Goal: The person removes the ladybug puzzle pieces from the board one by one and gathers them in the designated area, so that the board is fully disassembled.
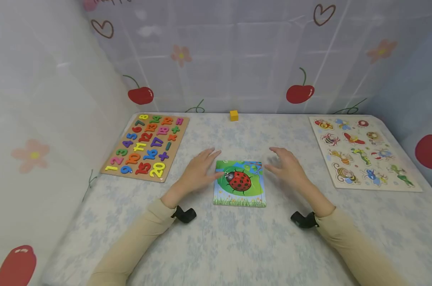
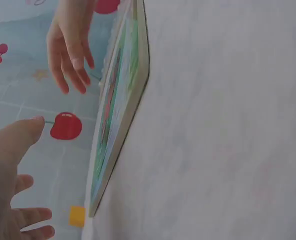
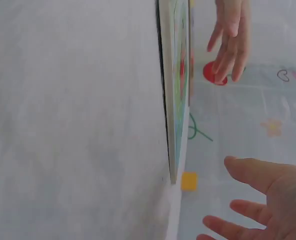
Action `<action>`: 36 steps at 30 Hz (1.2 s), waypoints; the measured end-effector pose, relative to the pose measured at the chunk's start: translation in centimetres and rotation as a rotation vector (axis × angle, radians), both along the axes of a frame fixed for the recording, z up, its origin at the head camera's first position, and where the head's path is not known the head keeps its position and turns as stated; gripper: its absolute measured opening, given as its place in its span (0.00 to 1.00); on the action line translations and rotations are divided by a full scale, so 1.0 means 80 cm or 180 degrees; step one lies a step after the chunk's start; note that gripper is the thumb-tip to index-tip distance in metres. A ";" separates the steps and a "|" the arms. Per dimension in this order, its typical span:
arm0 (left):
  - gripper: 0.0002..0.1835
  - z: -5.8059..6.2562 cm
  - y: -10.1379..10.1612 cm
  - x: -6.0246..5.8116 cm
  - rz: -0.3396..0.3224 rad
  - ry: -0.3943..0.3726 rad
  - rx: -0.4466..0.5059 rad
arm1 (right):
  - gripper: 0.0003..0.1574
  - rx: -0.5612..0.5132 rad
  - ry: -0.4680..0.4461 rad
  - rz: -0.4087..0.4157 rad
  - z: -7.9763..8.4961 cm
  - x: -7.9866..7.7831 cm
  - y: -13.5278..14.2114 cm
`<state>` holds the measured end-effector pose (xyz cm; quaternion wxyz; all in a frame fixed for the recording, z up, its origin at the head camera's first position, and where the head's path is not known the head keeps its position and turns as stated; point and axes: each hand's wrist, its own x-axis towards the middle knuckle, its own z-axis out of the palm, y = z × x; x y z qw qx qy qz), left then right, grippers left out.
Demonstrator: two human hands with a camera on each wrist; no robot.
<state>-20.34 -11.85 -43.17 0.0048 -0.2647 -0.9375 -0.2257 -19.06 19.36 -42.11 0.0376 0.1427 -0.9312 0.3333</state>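
A square ladybug puzzle (image 1: 239, 194) lies flat on the table between the two hands, its picture showing a red ladybug on a green leaf. My left hand (image 1: 198, 171) hovers at the puzzle's left edge, fingers spread, thumb overlapping that edge in the head view. On the other side my right hand (image 1: 290, 169) is held just off the right edge, fingers apart and holding nothing. Both wrist views show the puzzle (image 2: 119, 110) edge-on, with the hands raised above the tabletop. In the right wrist view, the near right hand (image 3: 268, 200) has thumb and fingers extended.
At the left lies a wooden number board (image 1: 159, 161) with colourful digits and signs. A cream insect puzzle board (image 1: 328, 153) lies at the right. One small yellow cube (image 1: 234, 115) sits at the table's back edge, before a patterned curtain (image 1: 237, 59).
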 end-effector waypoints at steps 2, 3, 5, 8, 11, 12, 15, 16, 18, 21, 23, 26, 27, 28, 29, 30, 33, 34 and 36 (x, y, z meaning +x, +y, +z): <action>0.41 -0.007 0.004 0.002 -0.0096 -0.0159 0.0225 | 0.36 -0.0313 -0.0139 0.0162 -0.004 -0.002 -0.010; 0.41 -0.011 0.006 0.003 -0.0128 -0.0234 0.0323 | 0.35 -0.0461 -0.0200 0.0220 -0.007 -0.004 -0.015; 0.41 -0.019 0.007 0.004 -0.0208 -0.0385 0.0435 | 0.32 -0.0654 -0.0241 0.0267 -0.013 -0.006 -0.021; 0.42 -0.028 0.007 0.002 -0.0376 -0.0487 0.0455 | 0.31 -0.0728 -0.0202 0.0248 -0.025 -0.010 -0.026; 0.42 -0.035 0.005 -0.001 -0.0499 -0.0464 0.0402 | 0.32 -0.0751 -0.0120 0.0240 -0.036 -0.014 -0.027; 0.42 -0.036 0.005 -0.002 -0.0519 -0.0433 0.0408 | 0.32 -0.0746 -0.0080 0.0254 -0.039 -0.014 -0.027; 0.42 -0.038 0.004 -0.004 -0.0524 -0.0367 0.0452 | 0.32 -0.0809 0.0018 0.0292 -0.043 -0.013 -0.025; 0.42 -0.039 0.004 -0.004 -0.0535 -0.0363 0.0470 | 0.32 -0.0835 0.0021 0.0299 -0.044 -0.012 -0.025; 0.42 -0.040 0.004 -0.005 -0.0549 -0.0375 0.0488 | 0.32 -0.0875 0.0032 0.0286 -0.047 -0.011 -0.024; 0.41 -0.042 0.004 -0.004 -0.0571 -0.0413 0.0484 | 0.30 -0.0998 0.0068 0.0239 -0.052 -0.009 -0.022; 0.41 -0.042 0.003 -0.003 -0.0576 -0.0409 0.0474 | 0.27 -0.1135 0.0136 0.0162 -0.056 -0.009 -0.021; 0.40 -0.042 0.003 -0.003 -0.0577 -0.0354 0.0451 | 0.21 -0.1354 0.0278 0.0024 -0.057 -0.010 -0.021; 0.40 -0.042 0.003 -0.003 -0.0579 -0.0339 0.0444 | 0.19 -0.1429 0.0283 -0.0023 -0.055 -0.009 -0.021; 0.39 -0.042 0.002 -0.003 -0.0581 -0.0333 0.0442 | 0.18 -0.1464 0.0295 -0.0049 -0.053 -0.008 -0.022; 0.39 -0.042 0.002 -0.003 -0.0582 -0.0329 0.0433 | 0.17 -0.1478 0.0308 -0.0057 -0.048 -0.006 -0.023; 0.39 -0.042 0.002 -0.003 -0.0586 -0.0328 0.0428 | 0.16 -0.1471 0.0313 -0.0056 -0.043 -0.004 -0.025; 0.39 -0.042 0.002 -0.003 -0.0588 -0.0349 0.0416 | 0.15 -0.1428 0.0276 -0.0028 -0.027 0.004 -0.030; 0.39 -0.042 0.002 -0.003 -0.0587 -0.0353 0.0415 | 0.15 -0.1404 0.0263 -0.0023 -0.023 0.006 -0.031; 0.39 -0.042 0.002 -0.003 -0.0589 -0.0354 0.0406 | 0.16 -0.1395 0.0232 -0.0016 -0.019 0.008 -0.032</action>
